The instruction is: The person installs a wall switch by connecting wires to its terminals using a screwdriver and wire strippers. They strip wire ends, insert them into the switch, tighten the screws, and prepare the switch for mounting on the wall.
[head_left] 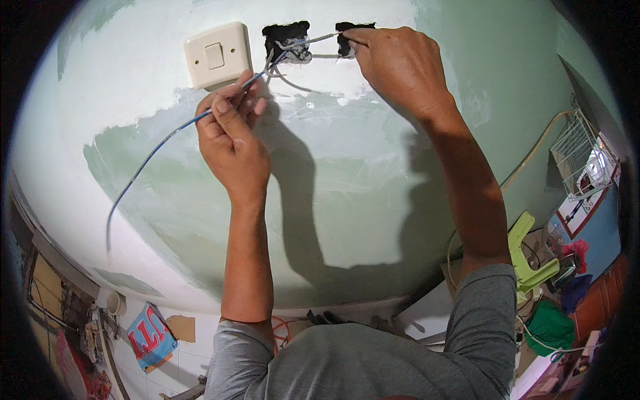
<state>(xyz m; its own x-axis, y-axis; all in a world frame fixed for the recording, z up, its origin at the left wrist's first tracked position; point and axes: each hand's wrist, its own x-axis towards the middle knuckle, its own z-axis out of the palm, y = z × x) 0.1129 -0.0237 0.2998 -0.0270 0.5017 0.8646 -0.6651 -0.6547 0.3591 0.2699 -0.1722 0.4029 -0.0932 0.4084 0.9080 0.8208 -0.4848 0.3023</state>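
A long blue wire (167,138) runs out of the left cut-out (275,35) in the wall and passes between the thumb and fingers of my left hand (235,137). Its free end curves down to the left. My right hand (403,70) pinches the tip of a thin grey wire (315,39) in front of the right cut-out (344,47), which it partly covers. Another grey wire (297,85) bends down from the left cut-out and sticks out over the wall. A cream wall switch (215,55) sits just above and left of my left fingers.
The wall (347,193) is patchy green and white. On the right are a white wire rack (582,157), a lime-green plastic piece (527,257) and a green cloth (550,330). A printed blue and red sack (152,337) lies on the white tiles at lower left.
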